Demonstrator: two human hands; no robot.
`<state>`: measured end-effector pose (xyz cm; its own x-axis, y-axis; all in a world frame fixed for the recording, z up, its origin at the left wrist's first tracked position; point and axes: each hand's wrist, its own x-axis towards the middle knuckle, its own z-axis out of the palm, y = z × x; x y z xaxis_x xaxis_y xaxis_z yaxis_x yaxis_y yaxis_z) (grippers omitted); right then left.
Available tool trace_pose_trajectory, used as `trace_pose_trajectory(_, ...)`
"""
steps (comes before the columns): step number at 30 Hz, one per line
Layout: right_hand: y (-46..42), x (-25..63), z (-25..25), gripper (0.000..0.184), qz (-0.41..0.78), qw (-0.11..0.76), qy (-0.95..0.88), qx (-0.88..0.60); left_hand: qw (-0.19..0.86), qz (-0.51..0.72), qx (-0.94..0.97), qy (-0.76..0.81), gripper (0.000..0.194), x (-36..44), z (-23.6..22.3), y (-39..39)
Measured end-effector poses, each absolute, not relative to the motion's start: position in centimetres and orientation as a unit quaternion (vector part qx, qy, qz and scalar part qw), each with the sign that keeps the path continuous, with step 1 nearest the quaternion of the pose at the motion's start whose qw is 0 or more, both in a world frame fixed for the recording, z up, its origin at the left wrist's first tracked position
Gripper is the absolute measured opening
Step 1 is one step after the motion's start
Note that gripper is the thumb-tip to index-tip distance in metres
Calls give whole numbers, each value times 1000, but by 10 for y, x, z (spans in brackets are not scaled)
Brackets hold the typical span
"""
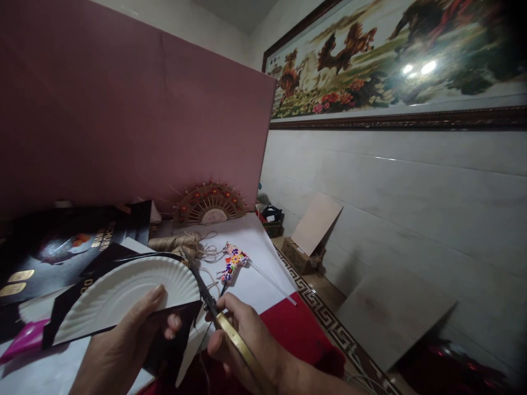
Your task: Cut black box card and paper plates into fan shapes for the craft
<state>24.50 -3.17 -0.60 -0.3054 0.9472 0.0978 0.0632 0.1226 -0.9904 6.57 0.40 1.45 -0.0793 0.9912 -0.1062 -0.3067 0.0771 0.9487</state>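
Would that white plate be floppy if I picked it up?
The white plate is probably light, since just the left hand seems to hold it. It looks thin, so it may bend, though its ridged rim likely adds stiffness.

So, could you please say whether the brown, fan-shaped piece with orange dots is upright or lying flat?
Upright: the fan-shaped piece has its arched edge up, in front of the pink panel.

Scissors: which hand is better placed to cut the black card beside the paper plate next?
Probably the right hand: it holds the scissors, blades beside the plate, while the left hand holds plate and card.
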Motion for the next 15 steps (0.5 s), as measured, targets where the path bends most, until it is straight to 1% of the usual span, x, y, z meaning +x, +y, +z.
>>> trace_pose_trajectory(4,-32,247,-5,77,496,406,-628,-440,577,555,392,453,31,66,18,2)
trace_pose_trajectory(6,-32,245,-6,74,491,415,-621,-449,581,552,394,451,30,66,21,0)
trace_pose_trajectory(9,-33,241,-9,71,503,438,-596,-448,571,553,396,460,32,68,25,-3)
trace_pose_trajectory(12,-34,238,-11,70,522,444,-577,-444,533,565,428,463,32,66,23,-3)
trace_pose_trajectory(15,-33,239,-11,68,530,443,-568,-447,543,524,459,469,36,59,14,4)
